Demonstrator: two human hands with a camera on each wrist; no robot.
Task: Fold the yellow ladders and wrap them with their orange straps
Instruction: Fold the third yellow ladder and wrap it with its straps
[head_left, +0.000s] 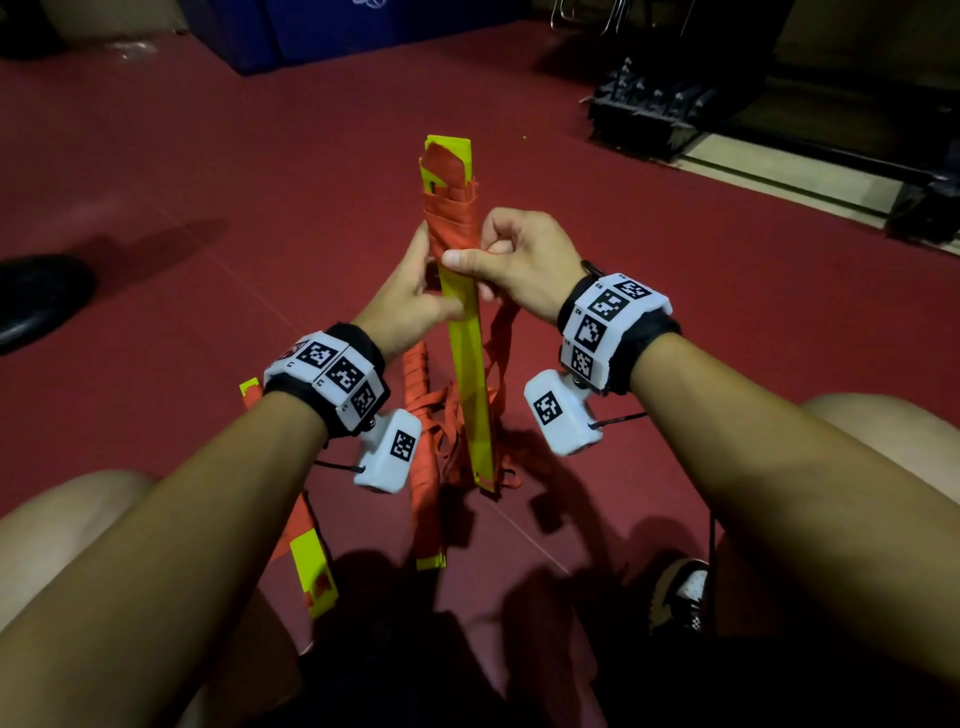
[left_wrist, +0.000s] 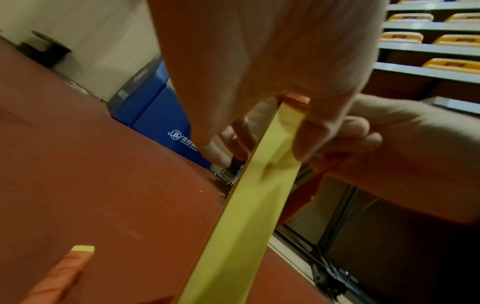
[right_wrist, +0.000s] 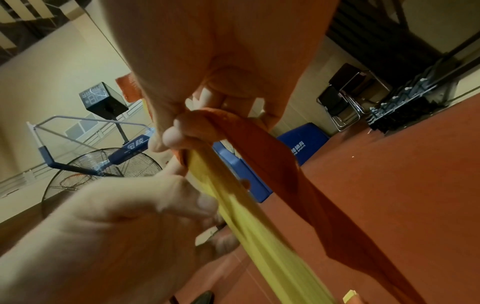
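Observation:
A stack of folded yellow ladder slats (head_left: 467, 374) stands on end on the red floor between my knees. Orange strap (head_left: 451, 218) is wound round its upper part. My left hand (head_left: 432, 280) grips the stack from the left, just below the wraps. My right hand (head_left: 483, 254) pinches the strap against the stack, thumb across the yellow face. In the right wrist view the loose strap (right_wrist: 272, 164) runs from my curled fingers (right_wrist: 176, 133) down to the floor, beside the yellow stack (right_wrist: 246, 216). In the left wrist view the stack (left_wrist: 246, 205) passes under my fingers.
Two other bundles lie on the floor below my hands, one wound in orange (head_left: 423, 415), one to the left (head_left: 311, 566). A black shoe (head_left: 36, 301) sits far left, a blue mat (head_left: 332, 31) at the back, a black rack (head_left: 654, 109) back right.

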